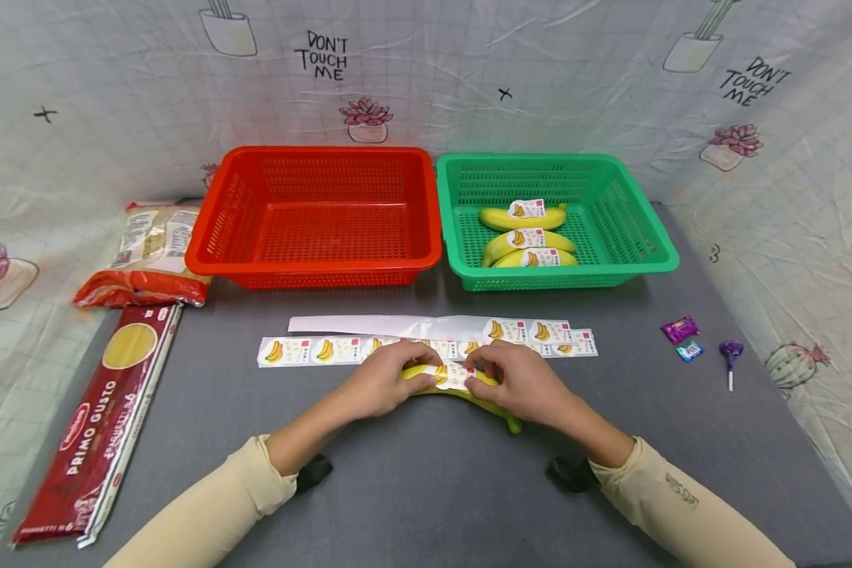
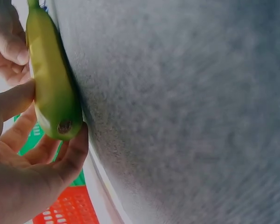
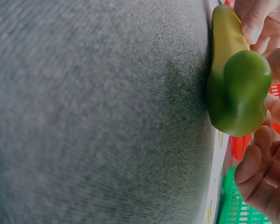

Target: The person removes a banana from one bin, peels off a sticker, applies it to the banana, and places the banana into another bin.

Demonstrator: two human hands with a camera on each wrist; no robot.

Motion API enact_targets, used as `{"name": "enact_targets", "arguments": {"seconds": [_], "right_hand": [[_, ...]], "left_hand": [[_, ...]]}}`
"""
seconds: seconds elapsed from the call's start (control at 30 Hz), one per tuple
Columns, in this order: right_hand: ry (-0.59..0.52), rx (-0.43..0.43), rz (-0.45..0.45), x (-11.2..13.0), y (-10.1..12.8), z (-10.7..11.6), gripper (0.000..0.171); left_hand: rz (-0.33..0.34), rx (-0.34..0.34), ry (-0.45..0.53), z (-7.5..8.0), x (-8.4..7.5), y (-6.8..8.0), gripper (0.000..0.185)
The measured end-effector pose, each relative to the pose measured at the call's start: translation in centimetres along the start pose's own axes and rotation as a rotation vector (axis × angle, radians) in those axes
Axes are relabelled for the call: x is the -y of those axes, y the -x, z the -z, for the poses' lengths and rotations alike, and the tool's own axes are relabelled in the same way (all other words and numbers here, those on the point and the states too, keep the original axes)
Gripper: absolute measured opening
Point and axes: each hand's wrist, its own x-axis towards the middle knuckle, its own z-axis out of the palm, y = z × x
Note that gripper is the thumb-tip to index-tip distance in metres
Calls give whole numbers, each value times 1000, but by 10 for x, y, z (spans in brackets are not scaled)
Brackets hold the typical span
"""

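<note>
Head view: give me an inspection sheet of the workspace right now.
Surface: grey felt table.
Job's things: banana on the table with a sticker across it; sticker strip behind; three stickered bananas in the green basket; red basket shows nothing inside.
Clutter: spaghetti box, pasta bag, candies, lollipop.
Hands: left hand and right hand hold the banana.
Cables: nothing seen.
Surroundings: printed cloth backdrop.
</note>
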Motion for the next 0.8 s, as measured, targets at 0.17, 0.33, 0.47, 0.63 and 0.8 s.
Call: {"name": "enact_targets", "arguments": {"seconds": [0.17,0.33,0.47,0.63,0.8], "right_hand": [[0,17,-8,-1,1,1,18],[-7,18,7,-2,1,1,16],[-36,47,30,-4,-1,5,14],[-125,12,50,-13,-3,31,18],[-68,-247,-39,-45,-6,109,28]], "left_hand": [[41,13,41,3,-1,-2,19],[51,21,29,3,-2,-3,18],[52,23,15,3,-3,-3,17],[80,28,6,4,-3,-3,15],[100,27,-5,5,-3,-3,19]]}}
